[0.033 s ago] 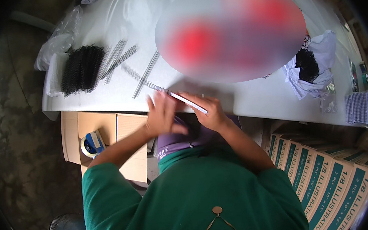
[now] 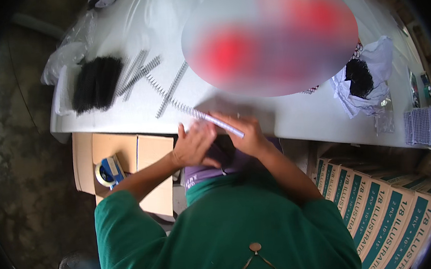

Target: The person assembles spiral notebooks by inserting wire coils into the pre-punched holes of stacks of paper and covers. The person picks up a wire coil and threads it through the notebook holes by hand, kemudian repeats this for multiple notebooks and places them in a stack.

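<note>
My right hand point(image 2: 247, 133) is closed round a thin pad point(image 2: 227, 125), its narrow pale edge turned up. A long wire spiral coil point(image 2: 183, 106) runs from that edge up and left across the table, crossing another loose coil point(image 2: 171, 90). Beside the near end of the coil is my left hand point(image 2: 196, 143), its fingers apart and the thumb stretched out. Its fingertips are blurred, close to the pad's edge; whether they touch it I cannot tell.
On the table point(image 2: 138, 118), a bundle of black coils point(image 2: 97, 83) lies at left with loose coils beside it. At right, a black bundle point(image 2: 359, 77) rests on crumpled wrapping. Below stand an open carton point(image 2: 148, 152) with a tape dispenser point(image 2: 110, 170) and several boxes point(image 2: 378, 202). A blurred oval hides the far middle.
The coil now shows sharply in a straight line, and spiral loops show along more of the pad's edge. My left hand has shifted slightly right and down; the right hand keeps its hold.
</note>
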{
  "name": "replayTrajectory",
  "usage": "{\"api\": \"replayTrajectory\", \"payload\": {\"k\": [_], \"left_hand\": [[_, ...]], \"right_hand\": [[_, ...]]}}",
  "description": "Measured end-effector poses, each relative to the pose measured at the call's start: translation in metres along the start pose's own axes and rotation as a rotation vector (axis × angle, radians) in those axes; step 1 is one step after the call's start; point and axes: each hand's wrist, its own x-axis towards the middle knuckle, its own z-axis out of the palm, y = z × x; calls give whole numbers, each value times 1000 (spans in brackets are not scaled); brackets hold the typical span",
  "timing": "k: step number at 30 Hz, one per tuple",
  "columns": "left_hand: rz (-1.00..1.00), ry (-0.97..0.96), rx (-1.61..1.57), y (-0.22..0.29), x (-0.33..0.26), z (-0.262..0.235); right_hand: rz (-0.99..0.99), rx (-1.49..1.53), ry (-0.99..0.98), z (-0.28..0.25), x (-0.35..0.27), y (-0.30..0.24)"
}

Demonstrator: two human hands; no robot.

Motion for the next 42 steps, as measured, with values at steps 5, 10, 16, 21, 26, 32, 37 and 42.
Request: {"api": "replayTrajectory", "payload": {"k": [5,10,16,21,26,32,37,42], "left_hand": [[-206,106,-91,-3,26,-13],[-177,-106,-264,-10,22,-7],[-125,128,-301,8,34,8],[-348,106,-352,-1,-16,53],[-141,4,-501,24,46,-12],[-227,-182,-325,-4,108,-67],[-274,-193,-155,0,134,-84],[-336,-340,-240,-8,139,-86]], "right_hand": [[-136,-25,-41,4,4,-2],[-2,-72,21,4,1,0],[35,53,1,3,7,0],[30,21,-100,15,9,4],[110,349,-33,2,13,2],[238,313,-15,4,17,5],[340,423,-30,3,18,7],[326,383,-43,3,19,4]]}}
